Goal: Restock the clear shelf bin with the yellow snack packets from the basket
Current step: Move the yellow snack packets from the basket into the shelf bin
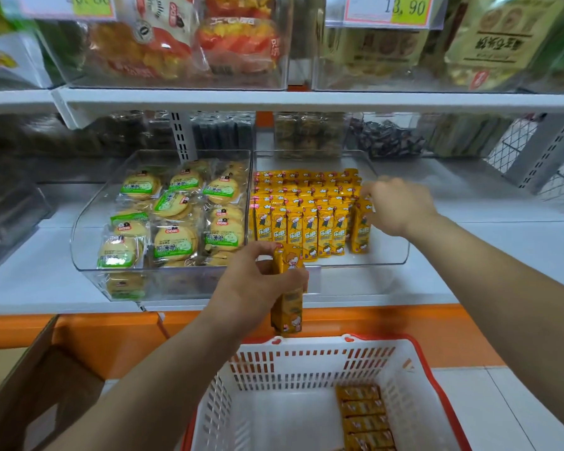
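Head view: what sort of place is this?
Likely a shop's snack aisle: price tag up top, clear shelf bin of yellow snack packets, white shopping basket below.

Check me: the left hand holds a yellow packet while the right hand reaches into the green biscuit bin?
Wrong bin: the head view shows the right hand reaching into the clear bin of yellow packets. The left hand does hold a packet.

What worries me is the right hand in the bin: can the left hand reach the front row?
Probably yes: the bin is open on top, the left hand is just before it, and the right hand is only at the front row's right end.
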The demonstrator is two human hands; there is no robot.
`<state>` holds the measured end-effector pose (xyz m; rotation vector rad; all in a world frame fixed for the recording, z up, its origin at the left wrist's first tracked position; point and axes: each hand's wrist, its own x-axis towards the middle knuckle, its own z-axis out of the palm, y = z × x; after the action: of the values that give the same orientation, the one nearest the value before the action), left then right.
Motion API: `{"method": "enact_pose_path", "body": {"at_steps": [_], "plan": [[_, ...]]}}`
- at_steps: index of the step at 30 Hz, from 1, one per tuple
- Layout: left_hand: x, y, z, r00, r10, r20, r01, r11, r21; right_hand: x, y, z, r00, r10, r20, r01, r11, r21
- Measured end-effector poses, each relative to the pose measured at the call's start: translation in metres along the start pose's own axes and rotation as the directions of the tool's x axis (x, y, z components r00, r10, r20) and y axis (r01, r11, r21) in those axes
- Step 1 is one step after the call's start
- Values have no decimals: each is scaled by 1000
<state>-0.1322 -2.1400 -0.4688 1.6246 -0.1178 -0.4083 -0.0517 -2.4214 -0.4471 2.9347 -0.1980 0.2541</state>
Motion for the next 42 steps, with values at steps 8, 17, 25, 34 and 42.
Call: {"method": "enact_pose_path", "body": {"at_steps": [8,17,25,34,42], "plan": [[-4,-5,17,997,68,-20,-67,997,36,-101,2,-30,979,11,-203,77,903,422],[-25,-4,54,987,159,14,-160,984,83,-149,-37,-36,956,-246,161,-120,172,978],[-32,-5,63,990,136,44,-138,989,55,-145,-10,-40,977,-56,207,-210,-78,974],[-19,5,67,978,208,15,-205,949,241,-136,5,-35,993,-55,104,-103,14,995],[96,34,63,876,474,85,-327,455,828,-92,38,-21,981,133,-143,78,404,912]]}}
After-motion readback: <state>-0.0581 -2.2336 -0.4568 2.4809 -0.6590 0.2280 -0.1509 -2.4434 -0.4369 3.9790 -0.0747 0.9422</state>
